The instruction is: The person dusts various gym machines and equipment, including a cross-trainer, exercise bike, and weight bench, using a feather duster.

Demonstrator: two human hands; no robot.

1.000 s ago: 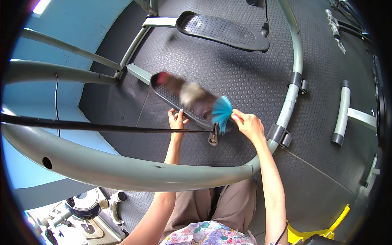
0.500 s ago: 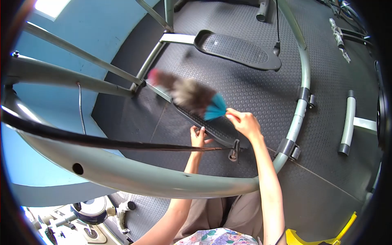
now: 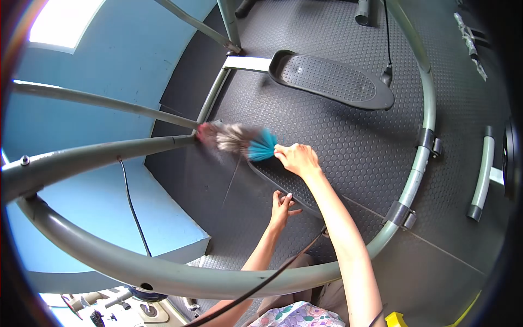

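Observation:
A feather duster (image 3: 235, 139), blue near the handle and grey, white and reddish toward the tip, is in my right hand (image 3: 297, 159), whose fingers are closed round its handle end. Its blurred tip is beside the joint of the grey frame tubes. Below the duster lies the near black foot pedal (image 3: 286, 184), partly covered by the duster and my right hand. My left hand (image 3: 282, 209) is at this pedal's near edge with its fingers apart; whether they touch it is hard to tell.
A large curved grey tube (image 3: 218, 277) crosses in front of my body, over my forearms. The far foot pedal (image 3: 332, 79) lies beyond the duster. A hanging black cable (image 3: 131, 201) is at the left, a blue wall (image 3: 125, 54) behind it.
The duster and my right hand have moved left, toward the frame joint. My left hand appears lower and further right. The view has shifted, and the black strap now runs down toward the bottom.

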